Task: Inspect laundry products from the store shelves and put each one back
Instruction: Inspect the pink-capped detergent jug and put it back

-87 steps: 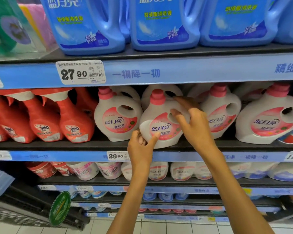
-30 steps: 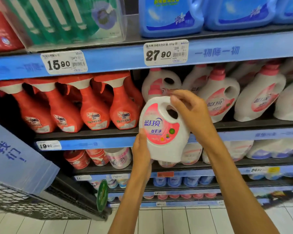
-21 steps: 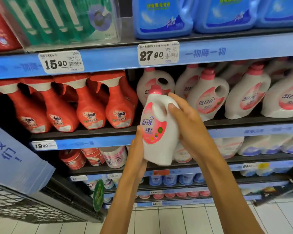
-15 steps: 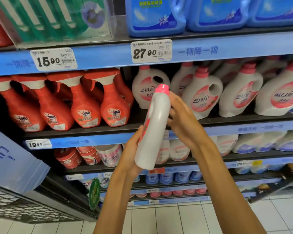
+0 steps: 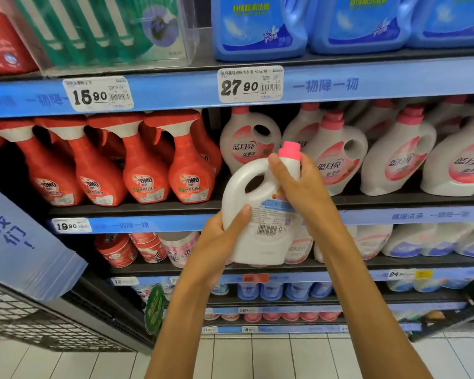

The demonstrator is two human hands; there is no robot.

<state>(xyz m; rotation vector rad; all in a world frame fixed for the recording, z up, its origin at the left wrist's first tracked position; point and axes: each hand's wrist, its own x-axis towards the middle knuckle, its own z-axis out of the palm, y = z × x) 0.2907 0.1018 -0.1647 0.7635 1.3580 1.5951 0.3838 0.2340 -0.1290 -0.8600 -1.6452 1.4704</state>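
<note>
A white detergent bottle (image 5: 260, 220) with a pink cap is held in front of the middle shelf, its back label and barcode facing me. My left hand (image 5: 216, 239) cups its lower left side, thumb across the front. My right hand (image 5: 298, 187) grips its neck and shoulder just under the cap. More white bottles of the same kind (image 5: 337, 160) stand on the middle shelf (image 5: 175, 207) behind it.
Red OMO spray bottles (image 5: 140, 168) fill the shelf's left half. Blue detergent jugs (image 5: 257, 26) and a green boxed pack (image 5: 99, 28) sit above. Tubs and white bottles line the lower shelves. A blue sign over a wire basket (image 5: 25, 318) juts out at lower left.
The bottle came off the shelf and was turned round in both hands, from front label through side-on to back label facing me. The view shifted left.
</note>
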